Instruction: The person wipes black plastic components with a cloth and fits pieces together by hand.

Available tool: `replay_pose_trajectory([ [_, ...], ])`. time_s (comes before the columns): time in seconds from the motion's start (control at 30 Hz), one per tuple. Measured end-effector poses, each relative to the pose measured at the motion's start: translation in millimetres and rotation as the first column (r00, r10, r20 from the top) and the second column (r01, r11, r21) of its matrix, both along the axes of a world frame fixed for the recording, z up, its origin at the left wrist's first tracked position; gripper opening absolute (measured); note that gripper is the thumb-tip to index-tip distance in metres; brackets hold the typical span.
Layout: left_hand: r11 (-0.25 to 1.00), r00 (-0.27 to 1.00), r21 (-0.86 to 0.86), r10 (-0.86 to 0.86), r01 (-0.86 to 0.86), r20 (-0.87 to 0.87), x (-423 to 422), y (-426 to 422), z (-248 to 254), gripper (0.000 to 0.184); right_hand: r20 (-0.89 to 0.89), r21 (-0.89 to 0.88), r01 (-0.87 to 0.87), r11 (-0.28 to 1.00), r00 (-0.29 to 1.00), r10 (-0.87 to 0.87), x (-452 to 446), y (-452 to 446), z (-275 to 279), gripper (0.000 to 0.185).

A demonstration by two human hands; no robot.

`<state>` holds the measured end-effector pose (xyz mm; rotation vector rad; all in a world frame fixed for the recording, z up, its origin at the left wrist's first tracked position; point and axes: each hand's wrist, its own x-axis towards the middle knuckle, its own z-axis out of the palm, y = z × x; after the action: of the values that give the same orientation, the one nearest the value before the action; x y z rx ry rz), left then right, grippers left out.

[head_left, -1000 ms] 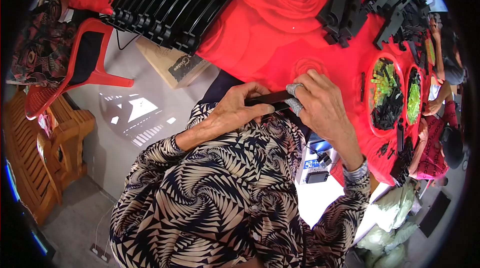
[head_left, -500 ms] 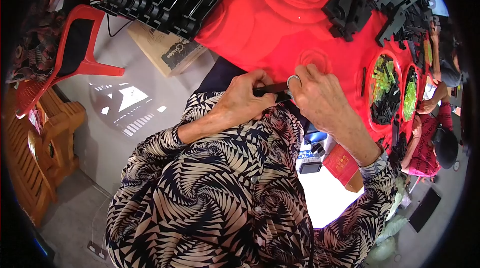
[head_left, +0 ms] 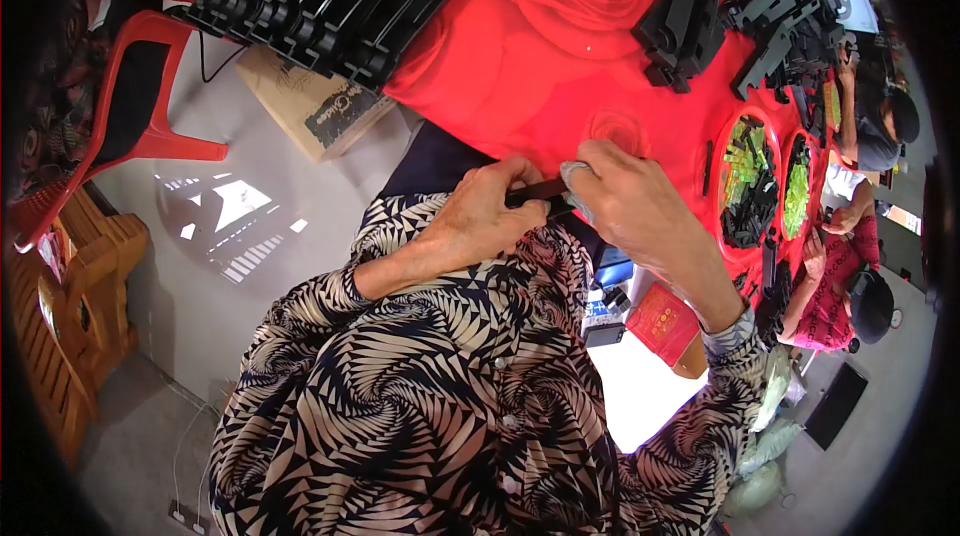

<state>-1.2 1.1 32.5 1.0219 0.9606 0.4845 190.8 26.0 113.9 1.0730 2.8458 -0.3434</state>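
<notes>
A slim black plastic piece (head_left: 538, 192) spans the gap between my two hands, close in front of my patterned shirt. My left hand (head_left: 482, 218) pinches one end between thumb and bent fingers. Curled over the other end is my right hand (head_left: 640, 204), which has a greyish band around a finger. The fingers hide much of the piece, so its full shape cannot be made out. Both hands are at the near edge of the red rose-printed tablecloth (head_left: 540, 121).
Long black slotted parts (head_left: 330, 1) lie in a row at upper left. Black brackets (head_left: 685, 21) are heaped at upper right. Red-rimmed trays (head_left: 727, 226) hold black and yellow-green pieces. A cardboard box (head_left: 300, 101) and red chair (head_left: 160, 141) stand left; co-workers sit right.
The whole view has shifted slightly, with the table items now farther left. Both hands keep their hold on the black piece; the right hand has turned a little.
</notes>
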Motion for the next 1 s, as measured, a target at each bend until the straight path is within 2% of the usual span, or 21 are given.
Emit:
replay_pose_trajectory([
  [0.03,0.999,0.999,-0.020,-0.031,0.032,0.035,-0.9,0.5,-2.3,0.034,-0.170,-0.103,0.094,0.990,0.979,-0.111,3.5,-0.6,2.6,0.020],
  [0.07,0.997,0.996,-0.049,-0.051,0.055,0.072,-1.7,0.5,-6.5,0.034,-0.253,-0.145,0.186,0.972,0.943,-0.218,7.2,-2.9,10.4,0.023],
  [0.1,0.997,0.996,-0.046,-0.059,0.062,0.065,-2.6,2.0,-2.4,0.034,-0.260,-0.143,0.192,0.971,0.939,-0.224,12.8,-6.4,11.1,0.023],
  [0.17,0.976,0.996,-0.201,-0.072,0.082,0.059,-4.5,4.7,9.7,0.034,-0.463,0.008,0.453,0.892,0.792,-0.398,24.6,-15.5,9.8,0.025],
  [0.2,0.976,0.995,-0.194,-0.087,0.095,0.050,-4.8,3.5,9.1,0.034,-0.505,0.026,0.603,0.797,0.696,-0.510,30.9,-23.2,1.5,0.022],
  [0.23,0.979,0.995,-0.183,-0.079,0.088,0.056,-4.9,1.8,7.0,0.035,-0.516,0.030,0.614,0.788,0.685,-0.514,34.4,-32.1,-7.7,0.022],
  [0.3,0.982,0.995,-0.162,-0.086,0.093,0.053,-4.8,-0.3,6.9,0.036,-0.653,-0.172,0.822,0.543,0.318,-0.688,40.4,-52.6,-27.4,0.022],
  [0.33,0.983,0.995,-0.162,-0.082,0.089,0.050,-5.3,-1.0,8.3,0.036,-0.659,-0.362,0.829,0.427,0.096,-0.746,38.6,-62.4,-37.6,0.021],
  [0.37,0.983,0.996,-0.162,-0.078,0.085,0.045,-6.3,-1.5,9.2,0.037,-0.668,-0.367,0.830,0.420,0.079,-0.740,35.3,-69.9,-44.5,0.021],
  [0.43,0.981,0.994,-0.165,-0.103,0.105,0.021,-7.4,-2.4,8.8,0.038,-0.624,-0.582,0.754,0.304,-0.174,-0.762,27.1,-81.3,-56.0,0.021],
  [0.47,0.980,0.994,-0.164,-0.109,0.112,0.028,-7.4,-3.0,9.5,0.039,-0.633,-0.596,0.737,0.319,-0.187,-0.752,24.1,-85.8,-64.2,0.020],
  [0.5,0.979,0.993,-0.163,-0.116,0.120,0.035,-7.7,-2.4,9.6,0.040,-0.673,-0.523,0.768,0.370,-0.106,-0.732,20.9,-87.9,-69.1,0.020],
  [0.57,0.972,0.981,-0.132,-0.195,0.194,0.004,-8.4,-0.6,8.9,0.042,-0.660,-0.625,0.681,0.381,-0.200,-0.725,10.8,-93.2,-75.2,0.020],
  [0.63,0.973,0.985,-0.157,-0.169,0.171,0.026,-6.6,-0.8,10.5,0.042,-0.681,-0.641,0.661,0.390,-0.255,-0.686,1.7,-92.7,-79.9,0.025],
  [0.7,0.971,0.984,-0.160,-0.178,0.175,-0.004,-3.2,1.5,9.7,0.041,-0.559,-0.721,0.615,0.319,-0.246,-0.792,-5.1,-92.5,-78.3,0.033],
  [0.73,0.968,0.990,-0.206,-0.138,0.143,0.038,-1.8,2.2,4.7,0.040,-0.573,-0.731,0.587,0.348,-0.251,-0.780,-9.3,-91.7,-79.7,0.040],
  [0.77,0.961,0.992,-0.255,-0.094,0.111,0.079,0.5,3.0,3.2,0.039,-0.579,-0.733,0.584,0.347,-0.269,-0.770,-13.0,-90.6,-79.4,0.040],
  [0.87,0.957,0.992,-0.285,-0.015,0.050,0.125,9.4,-3.7,6.6,0.034,-0.679,-0.633,0.598,0.492,-0.124,-0.723,-18.3,-92.5,-84.2,0.042],
  [0.9,0.961,0.989,-0.274,-0.004,0.046,0.150,8.9,-5.3,5.9,0.034,-0.682,-0.636,0.596,0.490,-0.137,-0.718,-20.2,-93.3,-85.5,0.042],
  [0.97,0.963,0.984,-0.264,-0.006,0.055,0.180,6.7,-5.4,8.2,0.036,-0.641,-0.726,0.470,0.501,-0.202,-0.740,-24.4,-95.2,-87.6,0.041],
  [1.0,0.947,0.981,-0.319,0.039,0.024,0.188,6.1,-4.6,11.3,0.035,-0.595,-0.786,0.371,0.495,-0.238,-0.767,-23.8,-96.4,-87.9,0.041],
])
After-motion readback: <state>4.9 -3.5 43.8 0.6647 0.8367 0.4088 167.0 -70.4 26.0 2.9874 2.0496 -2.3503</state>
